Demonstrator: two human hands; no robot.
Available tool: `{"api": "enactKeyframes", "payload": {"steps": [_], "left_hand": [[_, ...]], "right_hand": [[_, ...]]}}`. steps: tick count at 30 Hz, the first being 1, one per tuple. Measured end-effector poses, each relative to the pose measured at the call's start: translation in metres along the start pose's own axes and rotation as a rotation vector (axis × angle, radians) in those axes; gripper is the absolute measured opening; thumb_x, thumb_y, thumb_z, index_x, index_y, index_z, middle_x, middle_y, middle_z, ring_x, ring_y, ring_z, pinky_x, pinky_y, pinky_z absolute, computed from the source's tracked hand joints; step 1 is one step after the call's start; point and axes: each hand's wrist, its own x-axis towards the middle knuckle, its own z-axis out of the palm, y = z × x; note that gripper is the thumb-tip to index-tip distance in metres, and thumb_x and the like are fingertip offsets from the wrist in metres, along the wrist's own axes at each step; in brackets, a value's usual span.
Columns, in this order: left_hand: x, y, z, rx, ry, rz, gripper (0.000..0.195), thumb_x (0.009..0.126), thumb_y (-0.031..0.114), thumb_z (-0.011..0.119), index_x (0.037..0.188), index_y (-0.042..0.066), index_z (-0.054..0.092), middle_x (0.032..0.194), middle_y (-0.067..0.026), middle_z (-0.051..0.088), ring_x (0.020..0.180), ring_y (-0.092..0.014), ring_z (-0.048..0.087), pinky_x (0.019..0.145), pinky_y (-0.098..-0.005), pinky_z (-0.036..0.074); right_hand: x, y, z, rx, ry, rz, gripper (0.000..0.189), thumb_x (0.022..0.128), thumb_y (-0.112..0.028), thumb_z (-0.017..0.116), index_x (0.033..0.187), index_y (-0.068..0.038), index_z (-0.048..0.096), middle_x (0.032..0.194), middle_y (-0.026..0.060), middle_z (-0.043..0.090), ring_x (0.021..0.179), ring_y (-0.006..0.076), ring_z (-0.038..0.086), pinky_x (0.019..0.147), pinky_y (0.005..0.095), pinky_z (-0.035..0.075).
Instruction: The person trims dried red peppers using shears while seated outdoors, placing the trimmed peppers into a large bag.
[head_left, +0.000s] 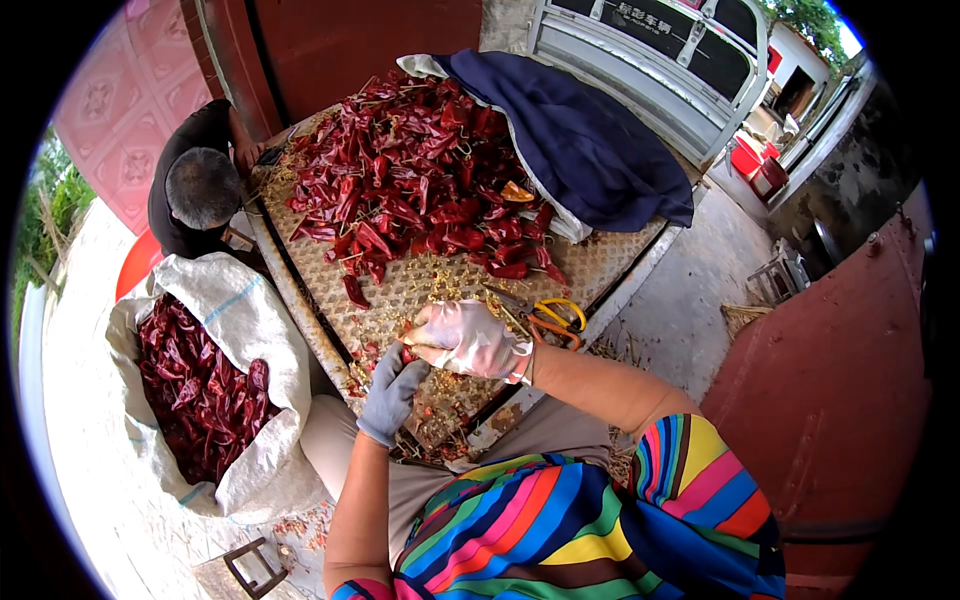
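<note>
My left hand (391, 391), in a grey glove, pinches the lower side of a small red chili piece (408, 354). On its other side my right hand (469, 339), in a pink and white camouflage glove, has its fingertips closed on the same piece, mostly hidden between the fingers. Both are over the near part of a rusty metal truck bed (442, 274), strewn with pale seeds and stems. Scissors with yellow and orange handles (559, 316) lie just right of my right hand. Beyond them is a large heap of dried red chilies (420, 172).
A white woven sack (281, 457) full of dried chilies stands at the left. Behind it a person in dark clothing (199, 184) bends beside the bed's left edge. Dark blue cloth (592, 142) covers the heap's right side. A red metal panel (832, 382) stands at the right.
</note>
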Motion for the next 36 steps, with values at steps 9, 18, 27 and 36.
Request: {"api": "enactKeyframes", "payload": {"steps": [9, 18, 27, 36], "left_hand": [[0.000, -0.003, 0.012, 0.152, 0.134, 0.080, 0.025, 0.082, 0.016, 0.050, 0.097, -0.004, 0.057, 0.069, -0.0006, 0.053, 0.061, -0.010, 0.046, 0.056, -0.0246, 0.038], [0.000, 0.005, 0.026, 0.214, 0.177, 0.035, 0.019, 0.081, 0.016, 0.050, 0.078, -0.001, 0.057, 0.061, -0.0026, 0.051, 0.057, -0.010, 0.045, 0.052, -0.0261, 0.038], [0.003, -0.001, 0.029, 0.329, 0.180, 0.128, 0.016, 0.079, 0.013, 0.054, 0.085, 0.000, 0.059, 0.059, -0.0081, 0.048, 0.054, -0.017, 0.048, 0.051, -0.0299, 0.038], [0.014, 0.001, 0.022, 0.979, 0.145, 0.507, 0.011, 0.074, 0.013, 0.058, 0.081, 0.005, 0.055, 0.069, -0.0134, 0.055, 0.063, -0.035, 0.054, 0.057, -0.0419, 0.040]], "right_hand": [[-0.004, -0.010, -0.003, 0.629, 0.013, 0.370, 0.019, 0.081, -0.018, 0.067, 0.090, -0.003, 0.064, 0.080, 0.0073, 0.063, 0.074, 0.0176, 0.061, 0.068, 0.0284, 0.048], [-0.027, -0.003, 0.009, 1.550, 0.067, 0.934, 0.011, 0.081, -0.012, 0.068, 0.091, -0.009, 0.066, 0.077, -0.0022, 0.061, 0.059, 0.0049, 0.050, 0.044, 0.0207, 0.033], [-0.044, 0.013, 0.035, 1.778, 0.188, 0.894, 0.019, 0.088, -0.021, 0.058, 0.093, -0.003, 0.063, 0.083, 0.0039, 0.063, 0.072, 0.0099, 0.059, 0.058, 0.0246, 0.047], [-0.033, 0.009, 0.006, 0.097, -0.040, 0.318, 0.036, 0.087, -0.044, 0.055, 0.090, -0.010, 0.065, 0.068, 0.0111, 0.062, 0.061, 0.0248, 0.058, 0.056, 0.0323, 0.046]]}}
